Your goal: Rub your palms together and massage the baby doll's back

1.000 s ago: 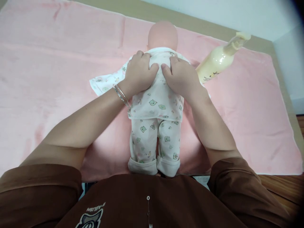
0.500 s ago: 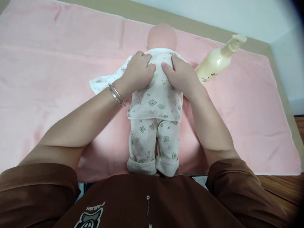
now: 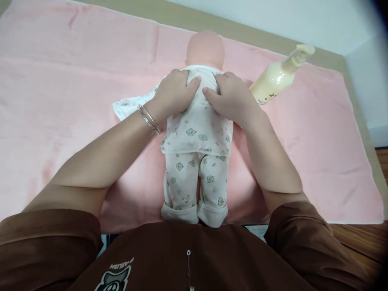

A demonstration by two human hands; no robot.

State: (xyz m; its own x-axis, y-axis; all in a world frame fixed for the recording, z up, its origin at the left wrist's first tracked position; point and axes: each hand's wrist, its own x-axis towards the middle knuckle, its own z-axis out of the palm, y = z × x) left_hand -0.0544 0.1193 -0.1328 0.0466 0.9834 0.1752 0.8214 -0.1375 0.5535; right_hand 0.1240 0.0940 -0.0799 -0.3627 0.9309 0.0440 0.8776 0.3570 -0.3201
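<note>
A baby doll (image 3: 198, 137) lies face down, its bald head (image 3: 205, 50) at the far end and its legs toward me. It wears a white top and trousers printed with small green animals, the trouser cuffs turned up. My left hand (image 3: 176, 92) holds the doll's upper back on the left, thumb on the back and fingers curled over the shoulder. On the other side my right hand (image 3: 232, 97) grips in the same way, its thumb pointing inward. The fingertips of both hands are partly hidden. The doll's left sleeve (image 3: 131, 106) spreads out flat beyond my left wrist.
A pale yellow pump bottle (image 3: 273, 81) is just beyond my right hand. Under everything lies a pink blanket (image 3: 315, 145) on a tan table (image 3: 248, 30). A white wall (image 3: 321, 20) rises behind, and wooden flooring (image 3: 360, 238) shows at lower right.
The doll has shifted slightly to the left and toward me. My right thumb has slid a little inward and down the back, and its fingers have curled more at the shoulder.
</note>
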